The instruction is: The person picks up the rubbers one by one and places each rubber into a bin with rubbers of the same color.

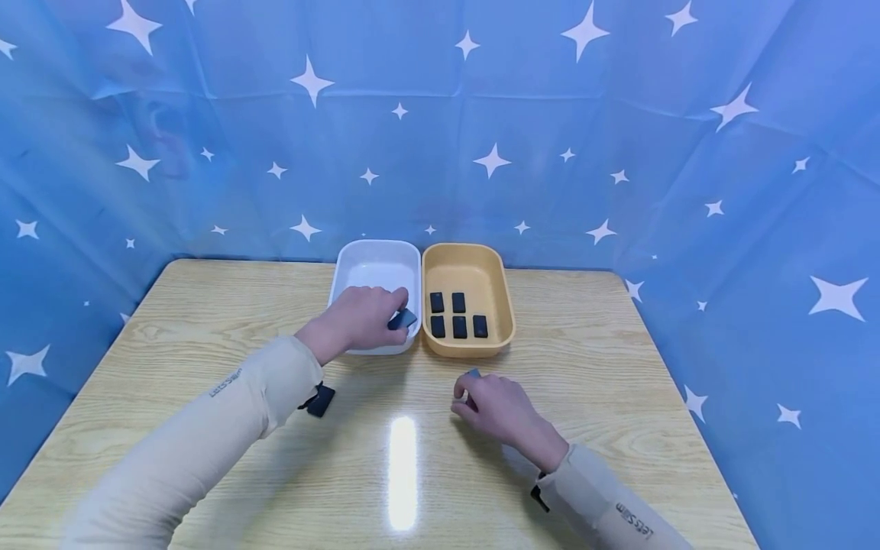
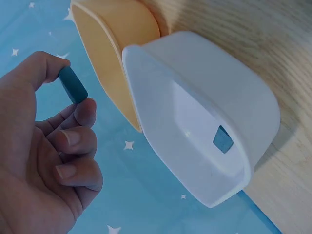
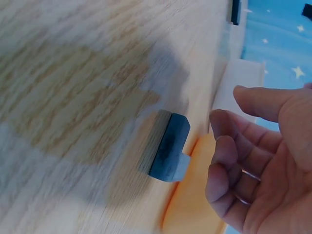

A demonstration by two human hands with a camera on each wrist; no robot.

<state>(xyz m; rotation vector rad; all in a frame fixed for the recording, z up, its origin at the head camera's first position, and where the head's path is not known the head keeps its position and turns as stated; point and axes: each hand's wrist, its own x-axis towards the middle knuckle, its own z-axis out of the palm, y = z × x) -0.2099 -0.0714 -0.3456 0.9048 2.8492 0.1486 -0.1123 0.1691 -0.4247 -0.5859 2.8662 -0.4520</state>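
Note:
My left hand (image 1: pixel 360 317) pinches a small dark teal rectangular block (image 2: pixel 73 85) between thumb and index finger, over the near right part of the white bin (image 1: pixel 378 252). Inside that bin lies another teal block (image 2: pixel 224 140). My right hand (image 1: pixel 496 409) hovers low over the table in front of the yellow bin (image 1: pixel 508 302), fingers loosely bent and holding nothing. Just beyond its fingertips a similar block (image 3: pixel 170 146) sits on the tabletop; the head view shows only its top edge. Several black-looking blocks lie in rows in the yellow bin.
One more dark block (image 1: pixel 321 401) lies on the wooden table (image 1: pixel 227 305), below my left sleeve. The two bins stand side by side near the back edge. A blue star-patterned curtain (image 1: pixel 412 153) hangs behind and around the table.

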